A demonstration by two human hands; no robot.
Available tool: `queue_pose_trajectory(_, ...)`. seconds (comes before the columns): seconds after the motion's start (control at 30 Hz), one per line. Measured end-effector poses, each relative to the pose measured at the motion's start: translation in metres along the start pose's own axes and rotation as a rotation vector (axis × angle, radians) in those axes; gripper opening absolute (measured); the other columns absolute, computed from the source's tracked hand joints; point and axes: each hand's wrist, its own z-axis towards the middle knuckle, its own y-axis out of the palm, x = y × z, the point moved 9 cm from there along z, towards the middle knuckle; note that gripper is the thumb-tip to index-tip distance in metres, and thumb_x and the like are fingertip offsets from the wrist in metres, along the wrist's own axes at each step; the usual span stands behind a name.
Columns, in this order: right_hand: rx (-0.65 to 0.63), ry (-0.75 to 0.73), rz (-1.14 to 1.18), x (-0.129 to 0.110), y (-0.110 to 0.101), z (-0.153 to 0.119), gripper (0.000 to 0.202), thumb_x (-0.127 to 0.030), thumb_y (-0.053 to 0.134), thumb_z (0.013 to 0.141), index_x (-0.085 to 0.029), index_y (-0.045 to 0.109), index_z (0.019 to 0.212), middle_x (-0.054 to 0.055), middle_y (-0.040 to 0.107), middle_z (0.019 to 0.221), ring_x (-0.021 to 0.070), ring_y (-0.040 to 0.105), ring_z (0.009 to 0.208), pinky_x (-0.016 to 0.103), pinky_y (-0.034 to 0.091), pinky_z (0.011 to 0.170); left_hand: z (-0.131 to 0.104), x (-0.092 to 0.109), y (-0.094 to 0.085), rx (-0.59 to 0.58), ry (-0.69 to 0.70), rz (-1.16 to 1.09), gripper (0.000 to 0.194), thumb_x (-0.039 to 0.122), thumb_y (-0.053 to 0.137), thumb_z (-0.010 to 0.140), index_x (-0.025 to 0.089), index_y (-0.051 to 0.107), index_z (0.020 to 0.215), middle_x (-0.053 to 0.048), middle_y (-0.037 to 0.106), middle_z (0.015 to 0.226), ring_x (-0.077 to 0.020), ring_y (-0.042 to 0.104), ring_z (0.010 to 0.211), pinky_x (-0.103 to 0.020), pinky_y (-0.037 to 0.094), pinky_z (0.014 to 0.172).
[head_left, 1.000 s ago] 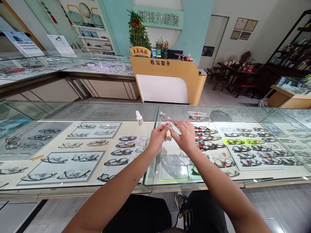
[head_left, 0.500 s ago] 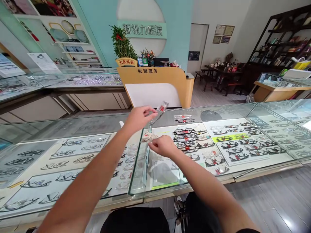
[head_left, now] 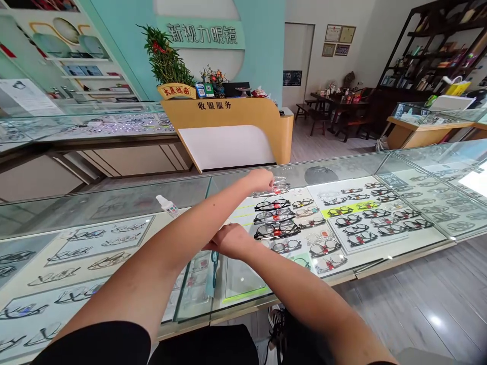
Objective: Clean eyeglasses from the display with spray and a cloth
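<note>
Remotely, I watch a white, pointed plastic bottle [head_left: 167,206] well left of the red-labelled, black-rimmed eyeglasses [head_left: 276,219], my right hand [head_left: 233,240] curled just left of them, its grip hidden, and my left hand [head_left: 261,180] beyond them at thin-rimmed eyeglasses [head_left: 282,188], whether gripping any I cannot tell.

just past three o'clock from centre, the nearest glasses [head_left: 280,189] are carrying a red tag; toward four, the dark-framed glasses [head_left: 277,218] are showing red as well. a strip [head_left: 355,208] at three is gleaming yellow-green. the bottle [head_left: 167,205], between eight and nine, is showing white with small coloured squares. toward eleven, the desk [head_left: 251,114] is pairing honey-yellow with a white panel [head_left: 228,144]; at twelve, the wall [head_left: 264,50] is showing turquoise. the sleeve [head_left: 106,339] past seven is showing plain black.
</note>
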Motion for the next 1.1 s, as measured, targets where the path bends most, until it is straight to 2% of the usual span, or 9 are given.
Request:
queue_pose_trajectory(0.17,0.041,-0.021,0.026,-0.004,0.0,0.003,0.051,-0.062,0.051,0.107,-0.019,0.076,0.116,0.013,0.083,0.11,0.0283,0.079,0.094,0.034,0.052,0.069,0.009,0.0,0.021,-0.05,0.02,-0.013,0.019,0.035,0.077,0.078,0.025,0.085,0.093,-0.009,0.082,0.098,-0.0264,0.072,0.095,-0.031,0.047,0.077)
queue_pose_trajectory(0.33,0.058,-0.027,0.046,-0.005,-0.004,0.001,0.047,-0.059,0.053,0.107,-0.02,0.073,0.124,0.012,0.082,0.116,0.0281,0.078,0.1,0.033,0.054,0.07,0.013,0.001,0.029,-0.063,0.01,-0.009,0.026,0.034,0.077,0.077,0.025,0.084,0.099,-0.01,0.082,0.103,-0.026,0.073,0.094,-0.031,0.048,0.079)
queue_pose_trajectory(0.53,0.08,0.001,0.101,-0.003,-0.009,-0.001,0.045,-0.062,0.064,0.1,-0.022,0.077,0.116,0.012,0.082,0.115,0.0298,0.078,0.099,0.034,0.056,0.07,0.022,0.0,0.022,-0.08,0.001,0.007,0.026,0.04,0.078,0.076,0.023,0.085,0.096,-0.011,0.082,0.097,-0.0269,0.072,0.091,-0.032,0.048,0.078)
queue_pose_trajectory(0.67,0.054,0.0,0.142,-0.004,-0.009,-0.002,0.043,-0.061,0.06,0.102,-0.025,0.074,0.122,0.007,0.081,0.123,0.0283,0.077,0.104,0.033,0.057,0.072,0.038,-0.004,0.012,-0.018,-0.01,0.012,0.032,0.038,0.076,0.077,0.024,0.085,0.104,-0.012,0.082,0.109,-0.0278,0.071,0.098,-0.033,0.048,0.08)
queue_pose_trajectory(0.73,0.052,-0.011,0.174,-0.005,-0.01,-0.003,0.038,-0.057,0.063,0.101,-0.029,0.073,0.125,0.003,0.079,0.131,0.0268,0.075,0.112,0.032,0.059,0.076,0.046,-0.007,0.012,-0.008,-0.023,0.009,0.034,0.036,0.077,0.075,0.024,0.084,0.106,-0.011,0.082,0.112,-0.0273,0.071,0.099,-0.032,0.049,0.079)
queue_pose_trajectory(0.87,0.038,-0.011,0.22,-0.003,-0.013,-0.002,0.031,-0.047,0.072,0.096,-0.033,0.074,0.124,-0.001,0.071,0.146,0.0264,0.067,0.131,0.031,0.059,0.092,0.057,-0.01,0.018,-0.011,-0.029,0.0,0.029,0.032,0.078,0.071,0.024,0.086,0.098,-0.011,0.082,0.105,-0.0263,0.07,0.098,-0.03,0.049,0.078)
queue_pose_trajectory(1.0,0.041,0.003,0.212,0.0,-0.014,-0.003,0.025,-0.041,0.069,0.099,-0.029,0.076,0.119,0.003,0.074,0.141,0.0261,0.07,0.124,0.032,0.058,0.094,0.06,-0.011,0.021,0.0,-0.006,-0.023,0.024,0.029,0.074,0.074,0.023,0.086,0.094,-0.01,0.083,0.102,-0.0244,0.07,0.094,-0.03,0.047,0.075)
queue_pose_trajectory(1.1,0.065,0.014,0.121,0.002,-0.015,-0.005,0.027,-0.039,0.061,0.102,-0.023,0.074,0.119,0.008,0.079,0.127,0.0269,0.074,0.112,0.034,0.058,0.087,0.053,-0.013,0.011,0.022,0.003,-0.053,0.022,0.03,0.073,0.075,0.024,0.086,0.091,-0.008,0.083,0.1,-0.0224,0.069,0.089,-0.029,0.044,0.071)
